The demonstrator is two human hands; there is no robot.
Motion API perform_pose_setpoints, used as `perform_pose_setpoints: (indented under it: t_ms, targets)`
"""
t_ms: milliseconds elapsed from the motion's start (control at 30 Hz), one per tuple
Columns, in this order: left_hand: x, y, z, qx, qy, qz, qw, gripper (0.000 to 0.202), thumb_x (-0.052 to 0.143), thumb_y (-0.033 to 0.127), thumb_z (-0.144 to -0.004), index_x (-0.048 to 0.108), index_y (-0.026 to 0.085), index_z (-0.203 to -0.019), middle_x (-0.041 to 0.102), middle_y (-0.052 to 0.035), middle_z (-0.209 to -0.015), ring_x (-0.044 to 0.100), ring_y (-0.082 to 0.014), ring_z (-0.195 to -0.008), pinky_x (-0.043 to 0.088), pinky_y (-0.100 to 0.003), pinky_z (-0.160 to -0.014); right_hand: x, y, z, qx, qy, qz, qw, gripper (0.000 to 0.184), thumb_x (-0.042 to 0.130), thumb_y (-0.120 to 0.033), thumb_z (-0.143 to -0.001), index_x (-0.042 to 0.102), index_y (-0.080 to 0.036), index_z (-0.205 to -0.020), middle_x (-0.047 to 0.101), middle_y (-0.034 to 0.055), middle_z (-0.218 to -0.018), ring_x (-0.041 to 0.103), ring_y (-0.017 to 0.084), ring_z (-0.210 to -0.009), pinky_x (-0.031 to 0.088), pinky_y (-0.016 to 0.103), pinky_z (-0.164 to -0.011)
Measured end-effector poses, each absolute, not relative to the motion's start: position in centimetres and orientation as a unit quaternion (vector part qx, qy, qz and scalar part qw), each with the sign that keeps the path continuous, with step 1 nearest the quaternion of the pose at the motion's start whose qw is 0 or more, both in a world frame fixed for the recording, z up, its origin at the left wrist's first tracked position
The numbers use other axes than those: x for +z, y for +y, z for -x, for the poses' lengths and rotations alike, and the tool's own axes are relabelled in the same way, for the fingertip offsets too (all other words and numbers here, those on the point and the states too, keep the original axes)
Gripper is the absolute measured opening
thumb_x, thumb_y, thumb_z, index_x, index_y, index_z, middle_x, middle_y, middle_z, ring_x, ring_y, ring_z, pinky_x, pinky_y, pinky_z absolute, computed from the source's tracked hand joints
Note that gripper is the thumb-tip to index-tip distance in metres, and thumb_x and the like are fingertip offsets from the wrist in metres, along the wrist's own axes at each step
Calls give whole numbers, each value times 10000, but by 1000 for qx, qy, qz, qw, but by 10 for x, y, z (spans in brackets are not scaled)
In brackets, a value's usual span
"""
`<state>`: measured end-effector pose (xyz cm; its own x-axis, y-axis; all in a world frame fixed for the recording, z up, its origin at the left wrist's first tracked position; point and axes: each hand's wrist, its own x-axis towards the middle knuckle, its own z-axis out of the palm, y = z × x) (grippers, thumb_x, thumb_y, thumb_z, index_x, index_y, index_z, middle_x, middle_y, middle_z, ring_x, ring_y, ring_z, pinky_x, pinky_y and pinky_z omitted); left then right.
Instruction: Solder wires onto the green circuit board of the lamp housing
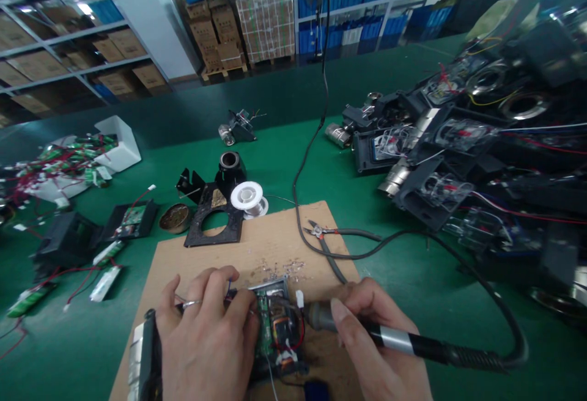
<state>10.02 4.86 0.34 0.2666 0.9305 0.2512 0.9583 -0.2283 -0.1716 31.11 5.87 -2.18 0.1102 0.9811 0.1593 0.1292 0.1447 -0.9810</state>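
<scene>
My right hand (378, 340) is closed around a soldering iron (397, 338), whose tip end points left at an opened electronic device (270, 327). Inside that device a green circuit board (265, 324) shows, along with copper coils and a red wire ending in a white connector (299, 299). Over the device's left part lies my left hand (211, 327), fingers bent and thumb and fingertips close together at the board's edge. Whatever those fingertips pinch is hidden. A metal fitting (136, 358) sticks out at the device's left end. Underneath is a brown board (172, 266).
Side cutters (321, 233) and solder scraps (288, 268) lie on the board. Behind stand a solder spool (247, 196), a black iron stand (215, 205) and a round tin (175, 217). Dark housings (440, 138) pile up at right; battery packs (82, 150) at left. The iron's cable (302, 169) loops across.
</scene>
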Motion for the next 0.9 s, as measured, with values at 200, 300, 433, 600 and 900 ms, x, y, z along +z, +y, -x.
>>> perform_pose_setpoints:
  t_ms: [200, 300, 433, 600, 900]
  targets:
    - [2, 49, -100, -61, -616, 775, 123, 177, 545, 294, -918, 711, 322, -865, 722, -48, -1061, 608, -346, -1032, 294, -666, -1041, -27, 59, -310, 402, -541, 520, 525, 317, 560, -299, -968, 495, -233, -665, 455, -55, -543, 440, 103, -463, 386, 191, -412]
    - [2, 49, -101, -62, -619, 774, 119, 175, 545, 293, -915, 710, 325, -865, 727, -41, -1052, 610, -346, -1033, 289, -663, -1050, -26, 59, -309, 402, -547, 517, 522, 314, 564, -300, -962, 490, -236, -664, 449, -57, -536, 428, 104, -455, 369, 196, -397]
    - [2, 50, -101, -65, -615, 776, 122, 178, 539, 282, -918, 703, 318, -861, 728, -43, -1042, 609, -341, -1023, 292, -660, -1048, -24, 59, -309, 396, -554, 519, 516, 320, 554, -295, -956, 480, -240, -649, 446, -60, -524, 425, 101, -441, 364, 194, -383]
    - [2, 50, -100, -66, -611, 779, 124, 155, 552, 294, -911, 698, 314, -863, 727, -45, -1037, 601, -337, -1014, 287, -655, -1052, -27, 57, -309, 395, -557, 525, 508, 314, 544, -301, -965, 481, -243, -663, 449, -60, -536, 431, 103, -450, 381, 198, -395]
    - [0, 49, -101, -73, -622, 772, 111, 165, 554, 311, -920, 705, 322, -855, 735, -29, -1039, 609, -335, -1029, 278, -651, -1066, -29, 58, -309, 398, -561, 526, 501, 316, 538, -305, -975, 472, -245, -672, 438, -64, -545, 429, 104, -459, 381, 200, -404]
